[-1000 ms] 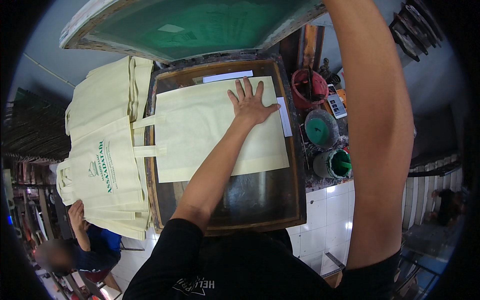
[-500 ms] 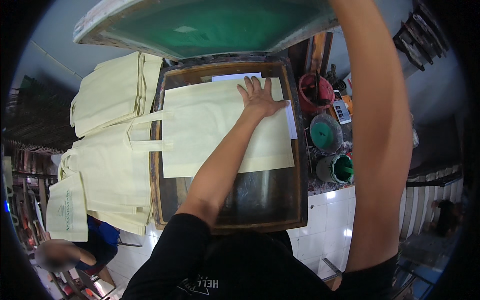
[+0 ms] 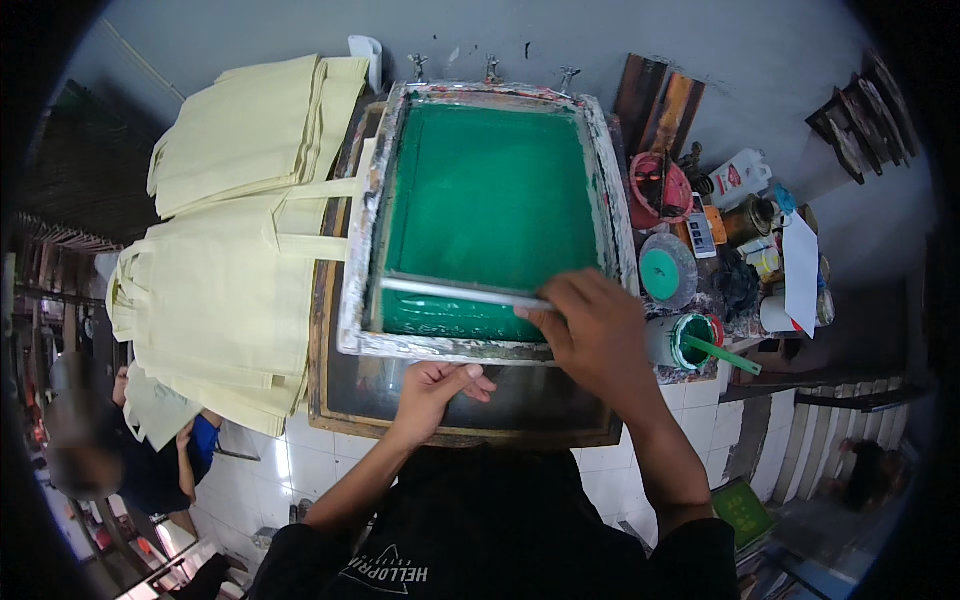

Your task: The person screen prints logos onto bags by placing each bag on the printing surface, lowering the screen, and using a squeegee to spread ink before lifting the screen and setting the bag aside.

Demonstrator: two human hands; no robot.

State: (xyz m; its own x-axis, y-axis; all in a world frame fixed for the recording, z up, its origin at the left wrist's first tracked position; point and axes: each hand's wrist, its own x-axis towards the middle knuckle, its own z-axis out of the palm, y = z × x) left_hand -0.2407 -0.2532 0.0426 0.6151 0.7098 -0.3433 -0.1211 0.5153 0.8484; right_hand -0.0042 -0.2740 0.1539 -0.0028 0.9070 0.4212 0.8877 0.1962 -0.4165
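Squeegee point(image 3: 460, 292) in right hand point(image 3: 598, 325) (leftward)

Green ink point(image 3: 490, 190), streaky whitish frame point(image 3: 370, 215)

print workshop, green-inked screen point(image 3: 490, 190), ink pot point(image 3: 664, 341)

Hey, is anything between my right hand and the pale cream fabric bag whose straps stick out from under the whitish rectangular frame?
Yes: the flat green mesh screen in that frame covers most of the bag; its straps show at the left. Your right hand is above the screen, gripping a long silvery-white squeegee.
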